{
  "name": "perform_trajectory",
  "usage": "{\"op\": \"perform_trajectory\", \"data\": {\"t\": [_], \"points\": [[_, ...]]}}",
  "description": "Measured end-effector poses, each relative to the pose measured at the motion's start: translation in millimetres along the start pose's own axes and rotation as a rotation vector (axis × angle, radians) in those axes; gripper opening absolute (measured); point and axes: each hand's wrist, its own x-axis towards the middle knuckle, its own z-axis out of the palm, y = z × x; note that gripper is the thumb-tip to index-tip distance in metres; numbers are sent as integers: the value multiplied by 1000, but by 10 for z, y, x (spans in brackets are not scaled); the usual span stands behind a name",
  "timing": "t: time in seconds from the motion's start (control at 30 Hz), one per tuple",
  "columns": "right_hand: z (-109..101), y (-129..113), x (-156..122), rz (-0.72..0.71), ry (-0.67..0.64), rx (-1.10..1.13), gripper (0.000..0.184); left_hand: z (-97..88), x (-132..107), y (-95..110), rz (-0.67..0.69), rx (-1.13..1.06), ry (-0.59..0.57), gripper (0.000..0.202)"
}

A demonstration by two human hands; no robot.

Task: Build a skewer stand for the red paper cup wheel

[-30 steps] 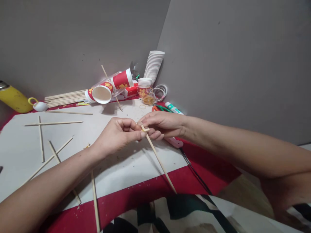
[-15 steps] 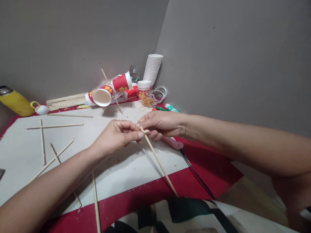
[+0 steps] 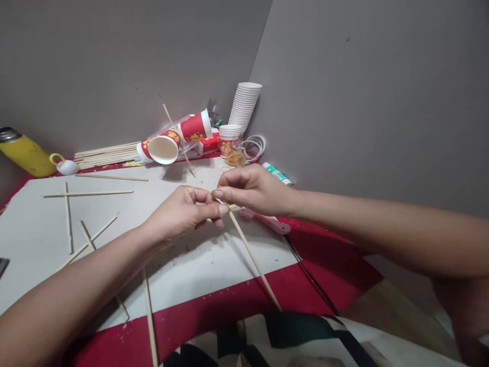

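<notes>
My left hand (image 3: 191,206) is closed, thumb and fingers pinching a long wooden stick (image 3: 254,258) near its upper end. A short wooden piece (image 3: 234,206) crosses the stick just beyond my left thumb. My right hand (image 3: 254,188) sits against the left fingertips, its thumb and index finger pressed together beside the joint; anything between them is too small to make out. From the joint, the stick slants down toward my lap. On the white sheet (image 3: 183,275) to the left lie a crossed pair of sticks (image 3: 91,193) and another crossed pair (image 3: 89,242).
A pink-handled tool (image 3: 267,222) with a black cord lies right of the hands. Behind stand red paper cups (image 3: 194,127), stacked white cups (image 3: 245,104), rubber bands (image 3: 234,159) and a bundle of sticks (image 3: 109,154). A yellow bottle (image 3: 28,154) leans at the far left.
My right hand has risen slightly and turned over the joint, its lower fingers drawing away from the crosspiece. The left hand keeps its pinch. The view has shifted a little.
</notes>
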Motion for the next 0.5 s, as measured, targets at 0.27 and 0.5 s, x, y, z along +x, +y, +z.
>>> {"op": "perform_trajectory", "data": {"t": [0.27,0.5], "points": [[-76,50,3,-308,-8,-361,31,31,-3,-40,8,-65,36,18],[-78,112,-37,-258,39,-421,37,20,-7,-23,19,8,43,18]]}}
